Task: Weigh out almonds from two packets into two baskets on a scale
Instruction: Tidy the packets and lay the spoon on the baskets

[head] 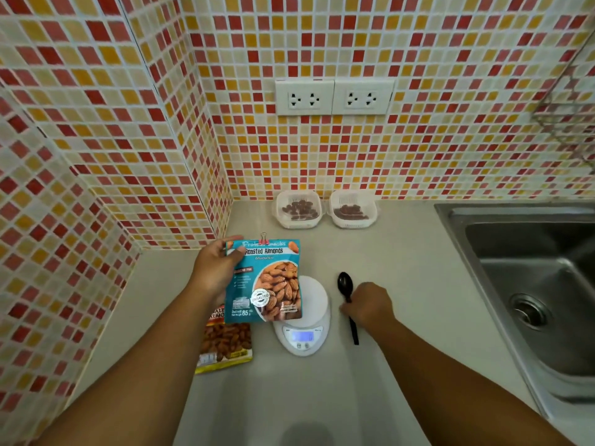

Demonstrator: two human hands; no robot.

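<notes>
Holding up a teal packet of roasted almonds (265,281) by its upper left corner, the left hand (216,268) grips it with the thumb across the front and the fingers behind, so the packet hangs upright above the counter (402,259), its top closed with a binder clip (264,237). Beneath it, on the near left, a second almond packet (225,347) in red and yellow lies flat on the counter, partly hidden. Just right of that sits a white digital kitchen scale (302,329), its display lit and its platform bare, the raised packet covering its left edge. Further right, the right hand (367,304) grasps the handle of a black plastic spoon (346,286) lying on the counter, bowl pointing away. Far back against the tiled wall (450,140), two white plastic baskets stand side by side, the left basket (297,210) and the right basket (352,209), each holding almonds. A steel sink (528,284) fills the right side.
</notes>
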